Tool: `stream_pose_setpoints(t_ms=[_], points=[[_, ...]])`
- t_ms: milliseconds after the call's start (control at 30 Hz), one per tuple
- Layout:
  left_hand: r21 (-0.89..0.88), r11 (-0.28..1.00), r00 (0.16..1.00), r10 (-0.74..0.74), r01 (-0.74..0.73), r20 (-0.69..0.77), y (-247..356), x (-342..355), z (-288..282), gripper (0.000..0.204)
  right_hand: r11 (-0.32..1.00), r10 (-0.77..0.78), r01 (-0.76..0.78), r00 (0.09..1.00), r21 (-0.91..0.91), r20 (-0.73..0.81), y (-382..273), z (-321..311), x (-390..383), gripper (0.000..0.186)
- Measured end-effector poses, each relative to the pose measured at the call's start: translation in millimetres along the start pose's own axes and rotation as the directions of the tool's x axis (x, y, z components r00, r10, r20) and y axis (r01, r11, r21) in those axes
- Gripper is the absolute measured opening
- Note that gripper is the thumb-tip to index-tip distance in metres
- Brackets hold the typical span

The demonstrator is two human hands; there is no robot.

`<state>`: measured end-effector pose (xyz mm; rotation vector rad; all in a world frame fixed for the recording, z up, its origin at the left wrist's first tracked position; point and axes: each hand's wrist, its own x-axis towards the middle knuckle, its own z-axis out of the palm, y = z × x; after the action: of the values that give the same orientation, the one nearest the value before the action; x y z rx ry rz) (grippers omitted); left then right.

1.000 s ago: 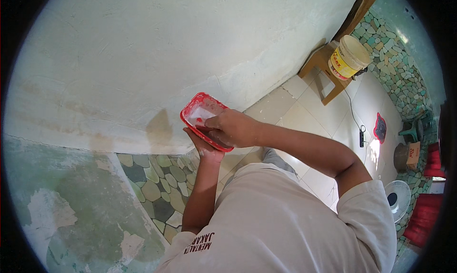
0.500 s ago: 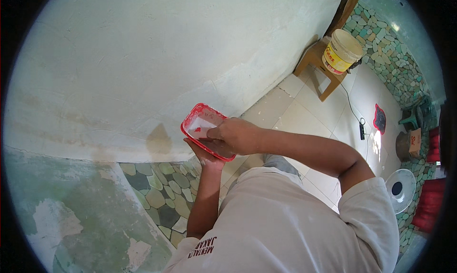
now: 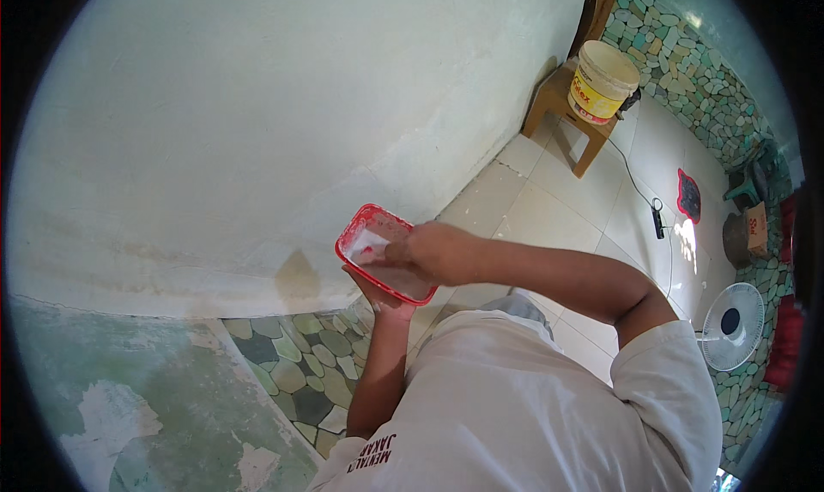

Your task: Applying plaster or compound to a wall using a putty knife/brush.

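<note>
A red rectangular plastic tub point(image 3: 396, 291), its inner walls smeared white, is held in front of the wall. My left hand point(image 3: 384, 300) supports it from underneath and grips its near side. White paste point(image 3: 364, 244) lies at the tub's left end, with a little red showing through. My right hand point(image 3: 439, 253) is closed over the tub's right part, fingers reaching down inside. Whatever it grips is hidden by the hand and blurred.
A pale plastered wall point(image 3: 257, 106) rises close on the left. Farther off, a paint bucket point(image 3: 601, 80) stands on a brown stool point(image 3: 549, 97). A power strip point(image 3: 658, 224) with its cord lies on the tiled floor, near a fan point(image 3: 732, 324) and a dark red-edged mat point(image 3: 688, 196).
The tub and both hands sit slightly lower and farther right in the picture. My right hand has shifted inside the tub and is now blurred. The view has turned a little.
</note>
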<state>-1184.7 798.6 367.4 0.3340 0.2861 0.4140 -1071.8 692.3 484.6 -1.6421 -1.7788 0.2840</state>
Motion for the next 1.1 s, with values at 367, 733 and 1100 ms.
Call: stream_pose_setpoints(t_ms=[367,733,1100], points=[[-0.038,0.998,0.999,-0.051,0.051,-0.002,-87.2,14.2,43.8,0.082,0.991,0.129,-0.128,0.991,-0.049,0.02,23.7,-44.5,-81.2,0.024],[0.0,0.997,0.996,-0.08,0.08,-0.043,-186.2,28.5,95.0,0.084,0.876,0.454,-0.457,0.889,-0.152,-0.055,41.2,-104.4,-155.1,0.014],[0.028,0.996,0.997,-0.083,0.083,0.009,-258.3,24.3,128.4,0.087,0.837,0.509,-0.516,0.856,-0.182,-0.089,59.2,-141.1,-220.4,0.016]])
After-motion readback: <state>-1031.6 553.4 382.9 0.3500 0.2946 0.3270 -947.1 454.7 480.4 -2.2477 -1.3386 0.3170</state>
